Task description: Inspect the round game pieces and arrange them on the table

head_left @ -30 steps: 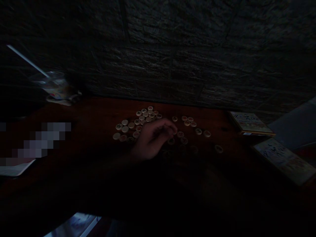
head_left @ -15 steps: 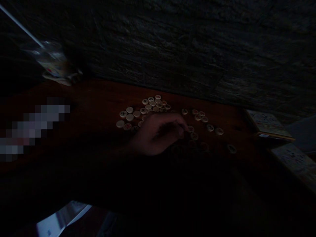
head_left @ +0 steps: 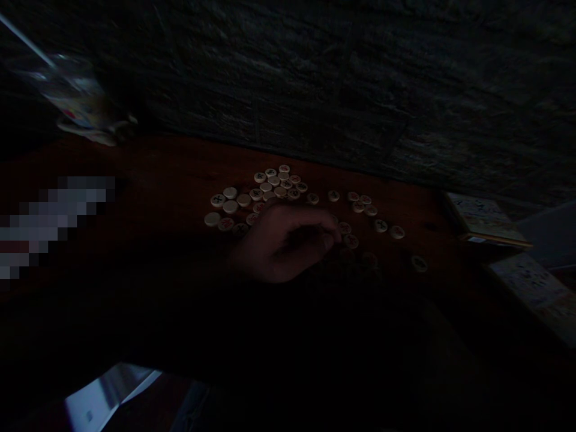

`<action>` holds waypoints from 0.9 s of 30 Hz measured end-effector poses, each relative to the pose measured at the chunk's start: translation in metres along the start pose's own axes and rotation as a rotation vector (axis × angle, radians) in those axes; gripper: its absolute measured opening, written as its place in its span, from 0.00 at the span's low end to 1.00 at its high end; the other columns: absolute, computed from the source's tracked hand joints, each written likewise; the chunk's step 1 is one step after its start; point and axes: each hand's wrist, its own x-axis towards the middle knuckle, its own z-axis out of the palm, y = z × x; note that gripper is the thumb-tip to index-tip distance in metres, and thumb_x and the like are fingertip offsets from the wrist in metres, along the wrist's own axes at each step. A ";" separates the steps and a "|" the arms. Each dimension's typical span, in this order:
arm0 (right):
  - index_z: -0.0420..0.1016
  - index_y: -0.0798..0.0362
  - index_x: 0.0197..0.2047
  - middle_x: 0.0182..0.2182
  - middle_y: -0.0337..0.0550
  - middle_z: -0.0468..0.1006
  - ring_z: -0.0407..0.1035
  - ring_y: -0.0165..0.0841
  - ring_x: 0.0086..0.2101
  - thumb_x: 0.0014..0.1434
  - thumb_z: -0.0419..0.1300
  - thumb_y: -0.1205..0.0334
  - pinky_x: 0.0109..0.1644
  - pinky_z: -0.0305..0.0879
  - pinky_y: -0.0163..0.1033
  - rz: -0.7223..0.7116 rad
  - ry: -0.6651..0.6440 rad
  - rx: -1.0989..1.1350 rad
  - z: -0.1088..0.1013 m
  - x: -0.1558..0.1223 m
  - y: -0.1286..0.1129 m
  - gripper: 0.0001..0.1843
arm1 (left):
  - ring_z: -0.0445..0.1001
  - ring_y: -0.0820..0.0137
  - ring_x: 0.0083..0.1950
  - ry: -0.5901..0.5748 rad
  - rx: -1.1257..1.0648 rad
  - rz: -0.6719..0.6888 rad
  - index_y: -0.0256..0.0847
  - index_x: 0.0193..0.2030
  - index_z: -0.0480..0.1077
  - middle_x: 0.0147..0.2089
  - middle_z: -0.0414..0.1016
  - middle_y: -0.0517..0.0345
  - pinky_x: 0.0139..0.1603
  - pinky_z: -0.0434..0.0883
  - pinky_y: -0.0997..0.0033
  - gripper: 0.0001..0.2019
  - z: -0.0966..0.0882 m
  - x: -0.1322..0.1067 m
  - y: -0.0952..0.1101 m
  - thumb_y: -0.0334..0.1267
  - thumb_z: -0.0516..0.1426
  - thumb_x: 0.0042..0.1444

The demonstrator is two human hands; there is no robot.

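Observation:
Reaching in from the left, my left hand [head_left: 283, 243] is over the dark wooden table among round Chinese chess pieces [head_left: 274, 180]. Its fingers are curled, with the thumb and index fingertips brought together. Whatever lies between them, if anything, is hidden in shadow. Just right of the fingertips are red-marked Chinese chess pieces [head_left: 350, 241]. Beyond and left of the hand, several more pieces lie close together, some face up and some showing blank backs. Others, dim in shadow, lie nearer to me. My right hand does not show.
A stone-textured wall [head_left: 306, 90] borders the table's [head_left: 171, 174] far edge. At the back left stands a clear plastic cup [head_left: 76, 96] with a straw. Two printed boxes or boards [head_left: 483, 216] lie at the right. A pale, bright object [head_left: 103, 396] shows at the lower left.
The view has shifted slightly, moving the cup and pieces a little left and up in the picture. My left hand stays over the pieces, its thumb and index fingertips closer together.

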 end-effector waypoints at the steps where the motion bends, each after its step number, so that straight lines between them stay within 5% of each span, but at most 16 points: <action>1: 0.75 0.48 0.58 0.58 0.50 0.75 0.74 0.38 0.51 0.71 0.60 0.55 0.54 0.75 0.48 0.003 0.002 0.001 0.000 -0.001 0.000 0.15 | 0.82 0.67 0.36 0.000 -0.001 0.000 0.38 0.39 0.78 0.36 0.84 0.53 0.35 0.74 0.71 0.09 0.000 0.000 0.000 0.35 0.56 0.65; 27: 0.75 0.48 0.58 0.58 0.49 0.75 0.74 0.38 0.51 0.71 0.60 0.55 0.54 0.75 0.48 0.002 0.002 0.038 0.002 -0.004 -0.001 0.15 | 0.81 0.67 0.35 -0.015 0.025 0.023 0.38 0.39 0.78 0.35 0.84 0.53 0.33 0.73 0.72 0.09 0.002 -0.001 -0.005 0.35 0.55 0.65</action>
